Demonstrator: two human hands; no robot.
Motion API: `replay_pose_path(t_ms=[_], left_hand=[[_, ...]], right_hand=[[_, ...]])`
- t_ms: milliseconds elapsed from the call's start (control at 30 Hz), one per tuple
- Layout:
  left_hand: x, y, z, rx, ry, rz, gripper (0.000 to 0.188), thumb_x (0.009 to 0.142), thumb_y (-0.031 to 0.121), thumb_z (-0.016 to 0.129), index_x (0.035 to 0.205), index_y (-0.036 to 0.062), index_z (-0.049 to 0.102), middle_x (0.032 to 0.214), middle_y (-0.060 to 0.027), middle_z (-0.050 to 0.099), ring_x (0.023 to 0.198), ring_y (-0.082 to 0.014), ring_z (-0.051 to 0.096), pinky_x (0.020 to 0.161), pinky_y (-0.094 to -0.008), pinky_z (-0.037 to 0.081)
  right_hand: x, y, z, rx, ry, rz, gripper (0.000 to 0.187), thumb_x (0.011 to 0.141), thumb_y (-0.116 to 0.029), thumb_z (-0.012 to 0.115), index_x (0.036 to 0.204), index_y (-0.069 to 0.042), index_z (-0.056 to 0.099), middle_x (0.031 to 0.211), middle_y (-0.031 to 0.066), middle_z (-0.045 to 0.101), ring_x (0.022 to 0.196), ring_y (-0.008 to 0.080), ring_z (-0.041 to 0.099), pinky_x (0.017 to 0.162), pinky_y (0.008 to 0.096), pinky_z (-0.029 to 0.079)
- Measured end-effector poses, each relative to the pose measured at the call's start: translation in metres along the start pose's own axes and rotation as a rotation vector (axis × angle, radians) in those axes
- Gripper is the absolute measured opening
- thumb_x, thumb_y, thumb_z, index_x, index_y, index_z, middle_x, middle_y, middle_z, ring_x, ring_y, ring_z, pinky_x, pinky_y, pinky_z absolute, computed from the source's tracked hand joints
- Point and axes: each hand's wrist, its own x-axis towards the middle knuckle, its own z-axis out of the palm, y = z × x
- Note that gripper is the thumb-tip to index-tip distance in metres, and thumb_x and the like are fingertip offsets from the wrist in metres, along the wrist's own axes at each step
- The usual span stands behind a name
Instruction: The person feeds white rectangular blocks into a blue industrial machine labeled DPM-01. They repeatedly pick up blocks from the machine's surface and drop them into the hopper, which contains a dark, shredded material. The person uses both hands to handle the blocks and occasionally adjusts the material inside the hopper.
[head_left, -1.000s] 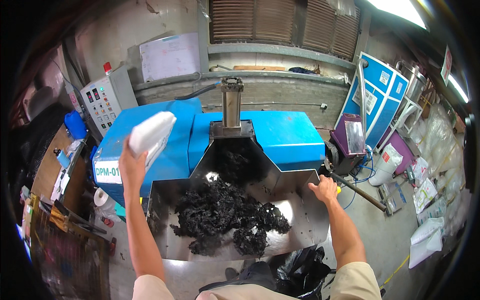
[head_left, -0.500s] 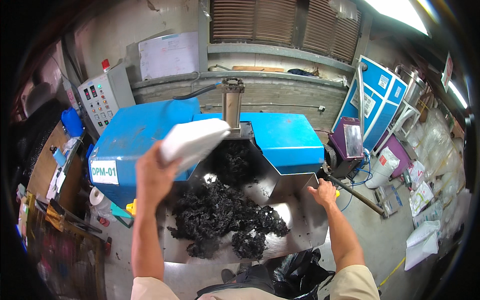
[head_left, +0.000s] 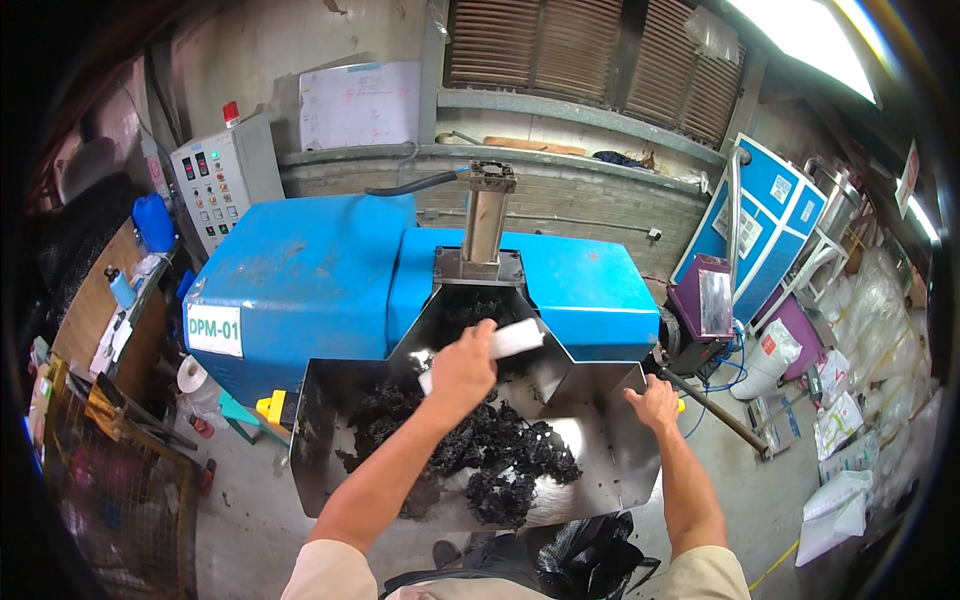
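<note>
A metal hopper [head_left: 612, 400] opens toward me, with a heap of black, crumbly shreds [head_left: 540, 455] across its floor and more up in its narrow throat. In my left hand [head_left: 465, 372] is a flat white slab [head_left: 517, 339], its ends showing on either side of the fingers. That hand is over the heap, near the throat; its arm hides part of the shreds. My right hand [head_left: 655, 402] grips the hopper's right side wall at the top edge, thumb on the inner side.
Behind the hopper are a blue machine housing [head_left: 300, 265] and an upright metal cylinder [head_left: 485, 225]. A grey control cabinet [head_left: 225, 175] stands at left. A metal bar [head_left: 715, 405] juts out on the right. Below the hopper lies a black bag [head_left: 590, 555].
My left hand has brought the white slab down and to the right, from above the hopper's left side to over the heap. My right hand stays on the wall. The view has shifted slightly.
</note>
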Motion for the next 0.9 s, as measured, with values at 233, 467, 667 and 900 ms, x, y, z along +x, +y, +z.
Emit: replay_pose_path(t_ms=[233,467,667,900], left_hand=[[-0.021,0.020,0.073,0.097,0.000,0.235,0.048,0.088,0.005,0.064,0.135,0.0103,0.067,0.121,-0.0137,0.073,0.104,-0.0356,0.074,0.091,-0.0470,0.058],[-0.040,-0.005,0.075,-0.001,0.161,0.267,0.052,0.086,0.002,0.063,0.136,0.0138,0.069,0.130,-0.0141,0.073,0.112,-0.0385,0.073,0.098,-0.0464,0.057],[-0.033,-0.007,-0.008,-0.082,0.266,0.057,0.059,0.080,-0.004,0.065,0.136,0.0153,0.071,0.135,-0.0099,0.073,0.113,-0.0377,0.071,0.097,-0.0467,0.056],[-0.002,-0.027,0.039,-0.078,0.213,-0.016,0.051,0.086,-0.001,0.062,0.134,0.0147,0.067,0.130,-0.0108,0.072,0.104,-0.0384,0.073,0.092,-0.0486,0.058]], right_hand=[[0.005,0.014,0.009,-0.025,0.039,-0.046,0.060,0.087,-0.050,0.081,0.124,-0.003,0.073,0.120,0.0225,0.075,0.125,0.0415,0.064,0.107,0.0540,0.050],[0.003,0.004,0.005,-0.033,0.035,-0.019,0.061,0.087,-0.049,0.081,0.126,-0.004,0.072,0.120,0.0225,0.075,0.124,0.0415,0.064,0.107,0.0537,0.050],[0.006,0.011,0.010,-0.074,0.041,-0.061,0.060,0.089,-0.053,0.081,0.123,-0.004,0.072,0.118,0.0218,0.076,0.120,0.0419,0.066,0.103,0.0542,0.051],[0.008,0.011,0.015,-0.065,0.079,-0.060,0.060,0.087,-0.052,0.081,0.122,-0.003,0.072,0.116,0.0231,0.075,0.116,0.0428,0.067,0.101,0.0556,0.052]])
